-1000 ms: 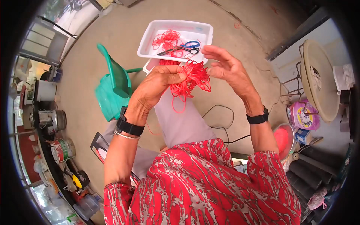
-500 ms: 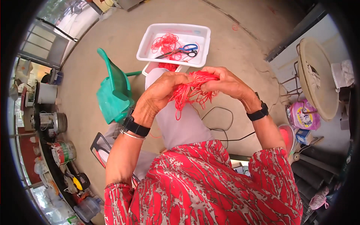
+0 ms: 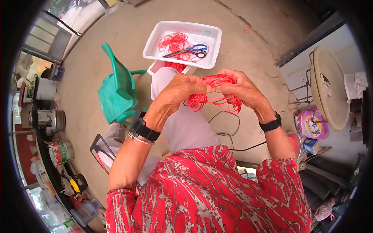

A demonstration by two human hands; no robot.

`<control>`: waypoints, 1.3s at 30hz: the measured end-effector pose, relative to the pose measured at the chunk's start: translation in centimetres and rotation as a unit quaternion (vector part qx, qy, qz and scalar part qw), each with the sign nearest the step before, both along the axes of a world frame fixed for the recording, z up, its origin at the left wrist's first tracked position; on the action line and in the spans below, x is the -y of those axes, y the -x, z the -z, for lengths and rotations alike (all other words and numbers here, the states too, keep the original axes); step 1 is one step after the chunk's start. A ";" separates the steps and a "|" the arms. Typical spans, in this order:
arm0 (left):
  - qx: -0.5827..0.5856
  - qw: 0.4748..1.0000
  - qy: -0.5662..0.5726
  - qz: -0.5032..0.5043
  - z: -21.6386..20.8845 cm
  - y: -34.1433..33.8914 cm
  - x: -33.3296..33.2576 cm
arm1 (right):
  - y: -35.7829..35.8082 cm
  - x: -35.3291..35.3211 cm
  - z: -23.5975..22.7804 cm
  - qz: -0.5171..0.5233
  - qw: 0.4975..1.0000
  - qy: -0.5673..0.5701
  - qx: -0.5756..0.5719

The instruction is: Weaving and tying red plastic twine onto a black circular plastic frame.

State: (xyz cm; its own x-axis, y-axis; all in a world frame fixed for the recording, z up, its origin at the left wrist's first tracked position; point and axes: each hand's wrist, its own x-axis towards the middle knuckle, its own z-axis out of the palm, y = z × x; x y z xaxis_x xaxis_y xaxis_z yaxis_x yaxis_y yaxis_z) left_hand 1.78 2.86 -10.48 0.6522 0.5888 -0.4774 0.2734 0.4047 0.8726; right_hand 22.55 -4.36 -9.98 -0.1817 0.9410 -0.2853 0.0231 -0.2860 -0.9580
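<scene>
A looped bundle of red cord (image 3: 218,80) hangs between my hands, above my knees. My left hand (image 3: 183,88) pinches its left side, thumb and fingers closed on the strands. My right hand (image 3: 241,88) grips the right side, fingertips close to those of my left. Several loops droop below both hands. Just beyond, a white plastic tub (image 3: 152,43) holds more tangled red cord (image 3: 173,40) and scissors with blue and black handles (image 3: 199,48). Under it sits a second white container (image 3: 154,68) with red cord in it.
To the left stands a green plastic chair (image 3: 116,91). At the right are a round beige tabletop (image 3: 330,91) on its side and a purple package (image 3: 312,123). A black cable (image 3: 248,148) crosses the floor. Pots and buckets (image 3: 58,152) line the left side.
Both hands have shifted slightly to the right with the cord bundle. The bundle is spread wider, its strands now forming rounder loops on either side.
</scene>
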 end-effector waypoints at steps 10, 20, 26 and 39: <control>0.039 0.996 -0.023 -0.082 -0.1 0.0 0.7 | -1.1 0.4 2.1 -0.026 0.995 -0.032 0.088; 0.005 0.999 -0.031 -0.041 0.1 0.2 0.8 | -3.1 1.2 3.0 0.075 0.990 0.001 -0.123; 0.016 0.998 0.008 -0.060 0.6 0.2 1.7 | -3.6 2.5 4.9 0.033 0.996 0.006 0.079; 0.048 0.997 0.008 -0.066 1.2 0.0 3.0 | 4.5 3.5 1.6 0.160 0.952 -0.197 0.172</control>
